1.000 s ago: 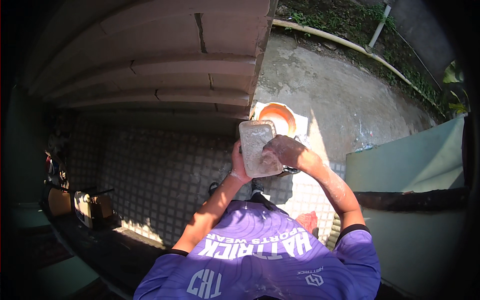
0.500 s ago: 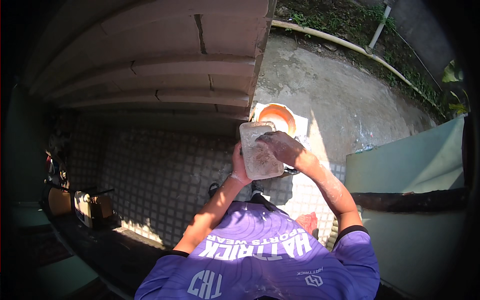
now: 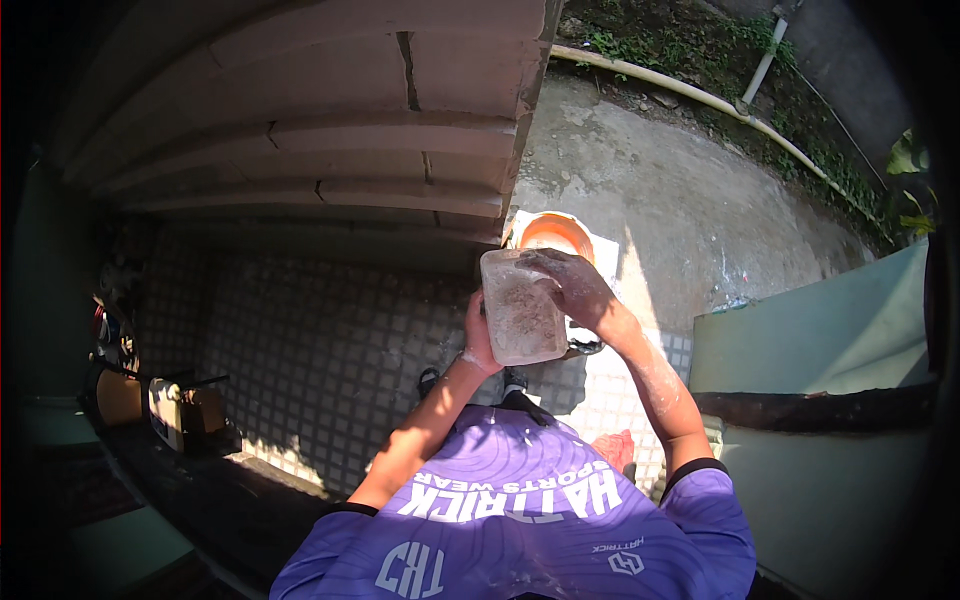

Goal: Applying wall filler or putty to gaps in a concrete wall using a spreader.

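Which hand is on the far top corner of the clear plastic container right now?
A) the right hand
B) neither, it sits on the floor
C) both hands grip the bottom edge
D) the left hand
A: the right hand is draped over the upper right corner of the clear container, while the left hand holds its left side.

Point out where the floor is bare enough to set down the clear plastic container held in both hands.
The clear container sits between the left hand and right hand. Free patches: the tiled floor between the steps and the person's feet, and the concrete ground between the orange basin and the pipe. Crowded: around the basin and the dark left edge with clutter.
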A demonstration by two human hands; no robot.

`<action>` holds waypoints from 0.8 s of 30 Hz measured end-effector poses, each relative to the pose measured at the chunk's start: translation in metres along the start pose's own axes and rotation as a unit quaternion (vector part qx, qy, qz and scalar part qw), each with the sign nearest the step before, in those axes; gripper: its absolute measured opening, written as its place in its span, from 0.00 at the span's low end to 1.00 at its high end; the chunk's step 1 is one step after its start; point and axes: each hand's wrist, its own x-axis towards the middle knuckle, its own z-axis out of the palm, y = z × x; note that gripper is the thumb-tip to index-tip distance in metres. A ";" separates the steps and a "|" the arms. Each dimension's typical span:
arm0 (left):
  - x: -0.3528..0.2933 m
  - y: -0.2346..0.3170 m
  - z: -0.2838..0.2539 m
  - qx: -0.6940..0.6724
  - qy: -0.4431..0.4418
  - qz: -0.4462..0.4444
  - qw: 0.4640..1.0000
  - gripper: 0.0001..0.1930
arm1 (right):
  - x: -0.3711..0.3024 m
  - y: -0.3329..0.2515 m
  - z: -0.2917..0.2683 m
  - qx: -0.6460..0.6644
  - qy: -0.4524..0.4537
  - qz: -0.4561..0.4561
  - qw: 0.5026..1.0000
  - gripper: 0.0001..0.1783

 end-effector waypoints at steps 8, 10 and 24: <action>-0.006 0.007 -0.029 0.032 0.049 0.013 0.998 0.33 | -0.055 0.040 0.001 0.078 0.207 0.255 0.941 0.13; -0.005 0.003 -0.048 0.037 0.114 0.052 0.991 0.33 | -0.105 0.095 0.033 0.079 0.194 0.366 0.907 0.15; 0.000 -0.014 -0.066 -0.004 0.042 -0.013 0.999 0.47 | -0.311 0.311 0.315 0.041 -0.106 0.567 0.816 0.36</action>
